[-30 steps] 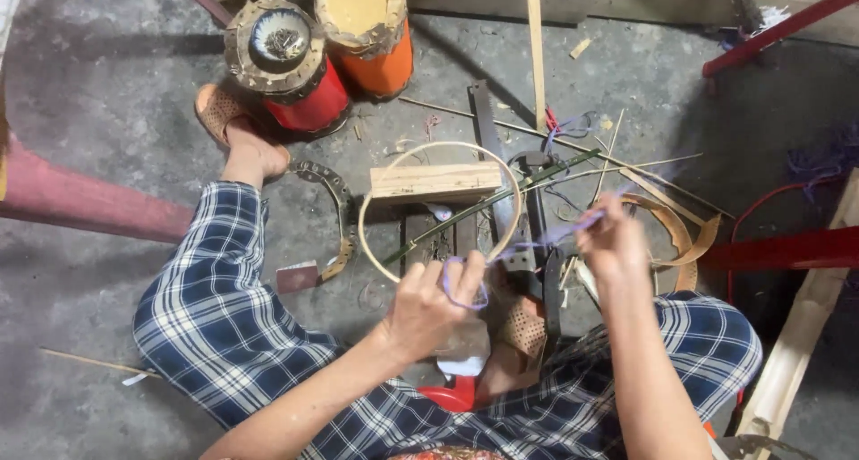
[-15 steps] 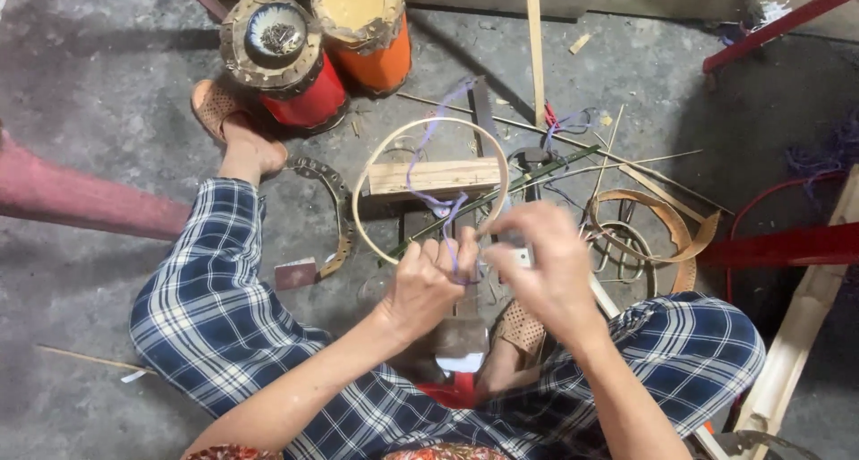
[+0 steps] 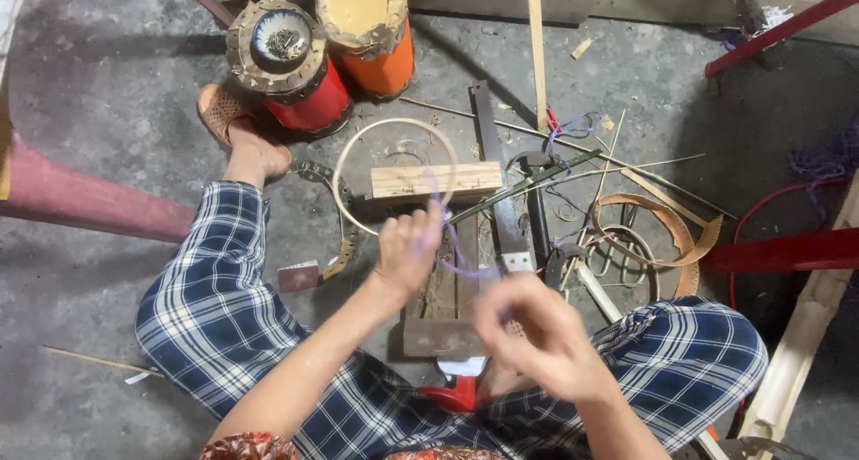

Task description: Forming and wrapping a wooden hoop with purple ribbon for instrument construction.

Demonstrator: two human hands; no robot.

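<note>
At frame centre, the left hand [image 3: 407,250] pinches a purple strand [image 3: 456,245] beside the bamboo hoop [image 3: 394,175]; the blurred right hand [image 3: 528,330] grips its lower end. Upper left stand a red drum [image 3: 291,66] and an orange drum [image 3: 371,30].

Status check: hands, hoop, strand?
Left hand and right hand pinch purple strand. Bamboo hoop rests over wood block. Saw alongside.

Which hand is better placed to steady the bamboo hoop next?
Left, probably. The left hand sits right beside the bamboo hoop, pinching the purple strand; the right hand is blurred and nearer the body.
</note>
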